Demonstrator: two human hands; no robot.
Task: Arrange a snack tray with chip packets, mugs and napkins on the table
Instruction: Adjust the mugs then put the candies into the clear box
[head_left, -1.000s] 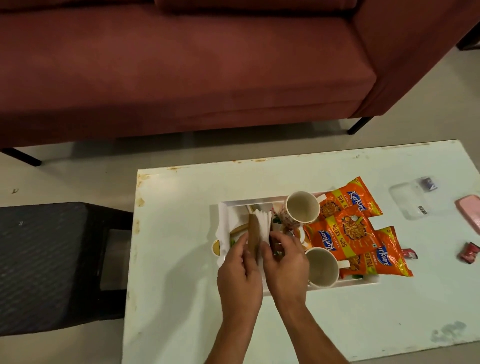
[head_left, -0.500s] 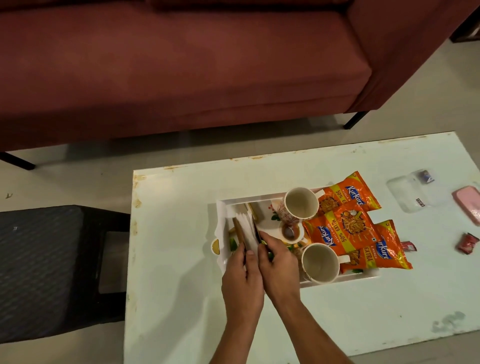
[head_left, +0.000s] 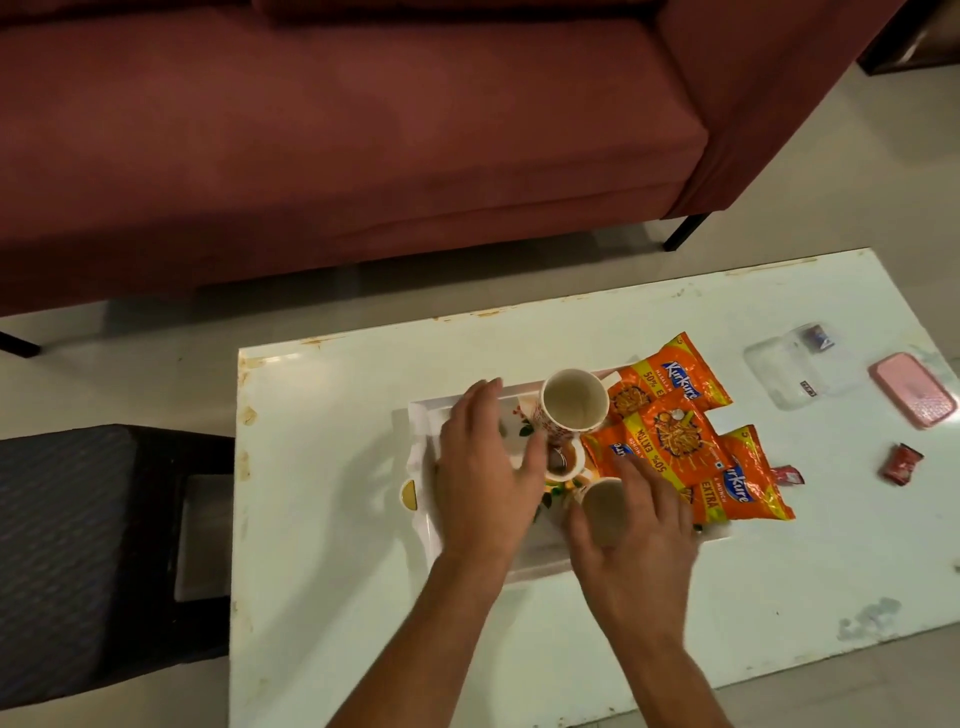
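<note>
Tray (head_left: 423, 525) on table (head_left: 322, 597), loaded: two mugs (head_left: 574, 401), chip packets (head_left: 670, 441). Left hand (head_left: 480, 467) spread flat, empty, over the napkin end; right hand (head_left: 636, 540) open, empty, beside near mug. Judged step: final tidying. Next: straighten near mug.

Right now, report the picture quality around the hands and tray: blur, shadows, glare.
Head view: dim, warm light; both hands, left hand and right hand, are motion-smeared over the tray; the far mug and chip packets stay sharp; soft shadow lies left of the tray; mild sheen on the table.
</note>
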